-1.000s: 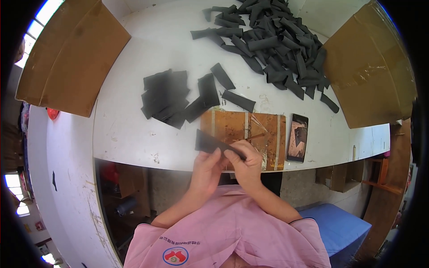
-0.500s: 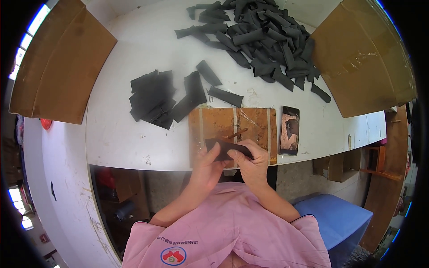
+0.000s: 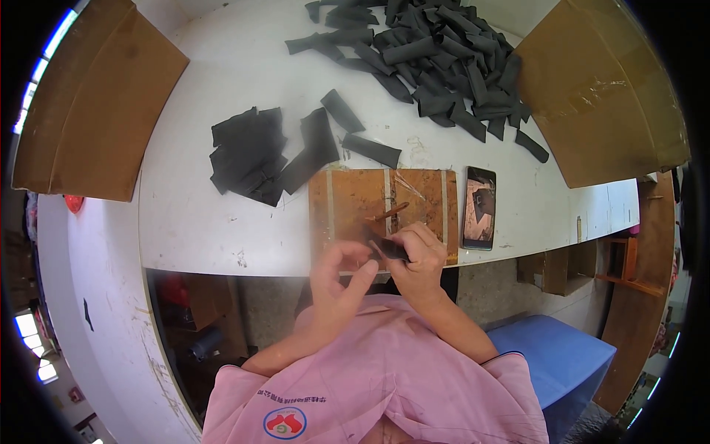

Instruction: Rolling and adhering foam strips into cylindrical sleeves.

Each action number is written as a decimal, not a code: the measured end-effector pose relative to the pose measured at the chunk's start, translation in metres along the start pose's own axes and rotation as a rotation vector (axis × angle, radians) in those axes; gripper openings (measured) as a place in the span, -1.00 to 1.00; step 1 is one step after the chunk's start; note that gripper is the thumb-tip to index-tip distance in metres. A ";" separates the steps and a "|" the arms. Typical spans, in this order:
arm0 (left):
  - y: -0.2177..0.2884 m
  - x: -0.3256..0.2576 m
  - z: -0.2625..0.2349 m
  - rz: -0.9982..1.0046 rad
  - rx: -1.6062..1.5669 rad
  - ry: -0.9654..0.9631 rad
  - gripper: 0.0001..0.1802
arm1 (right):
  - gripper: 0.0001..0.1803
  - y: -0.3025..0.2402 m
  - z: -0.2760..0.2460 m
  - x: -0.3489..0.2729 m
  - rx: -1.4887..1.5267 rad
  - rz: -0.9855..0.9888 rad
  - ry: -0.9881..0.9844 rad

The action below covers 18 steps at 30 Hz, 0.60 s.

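Observation:
A dark grey strip of fabric-like material (image 3: 389, 247) is held in my right hand (image 3: 420, 260), gripped between thumb and fingers above the near edge of a brown board (image 3: 347, 194). My left hand (image 3: 334, 280) curves beside the strip's left end. Its thumb and fingers are apart, and the fingertips come close to the strip; whether they touch it I cannot tell. Behind the strip, a slim brown tool (image 3: 392, 212) lies on the board. Flat dark pieces (image 3: 248, 152) lie stacked at the left, with a few loose strips (image 3: 371, 150) beyond the board.
A large heap of dark strips (image 3: 444, 63) covers the far part of the white table (image 3: 200, 237). Cardboard boxes stand at the left (image 3: 96, 103) and right (image 3: 603, 96). A phone (image 3: 479, 209) lies right of the board. Below the table at right is a blue-covered block (image 3: 551, 359).
My left hand has come off the strip's top face and its fingers have spread. In my right hand the strip has turned, showing a narrower side. The view has shifted slightly.

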<state>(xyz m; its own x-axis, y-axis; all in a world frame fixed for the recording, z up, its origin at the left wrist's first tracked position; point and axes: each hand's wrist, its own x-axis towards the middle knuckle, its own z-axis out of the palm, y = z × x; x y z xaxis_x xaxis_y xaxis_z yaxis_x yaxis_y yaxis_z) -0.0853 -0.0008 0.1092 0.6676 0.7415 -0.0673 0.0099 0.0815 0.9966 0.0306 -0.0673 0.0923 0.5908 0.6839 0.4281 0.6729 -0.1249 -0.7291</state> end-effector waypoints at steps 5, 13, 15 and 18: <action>0.005 0.004 0.004 -0.095 -0.021 -0.016 -0.85 | -0.74 0.002 0.004 -0.001 -0.048 -0.111 -0.017; -0.002 0.011 -0.001 -0.350 -0.337 0.063 -0.95 | -0.81 0.008 0.003 -0.003 -0.230 -0.283 0.010; -0.003 0.012 0.000 -0.308 -0.298 0.071 -0.96 | -0.80 0.009 -0.001 -0.005 -0.272 -0.313 -0.011; -0.005 0.008 -0.002 -0.230 -0.175 0.093 -0.97 | -0.63 -0.003 -0.014 -0.001 -0.101 -0.229 -0.284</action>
<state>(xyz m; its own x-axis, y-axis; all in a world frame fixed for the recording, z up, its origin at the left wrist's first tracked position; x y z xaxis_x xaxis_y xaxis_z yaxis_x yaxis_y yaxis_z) -0.0815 0.0065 0.1031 0.5915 0.7476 -0.3022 0.0192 0.3616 0.9321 0.0342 -0.0773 0.1019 0.2827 0.8726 0.3983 0.8223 -0.0067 -0.5691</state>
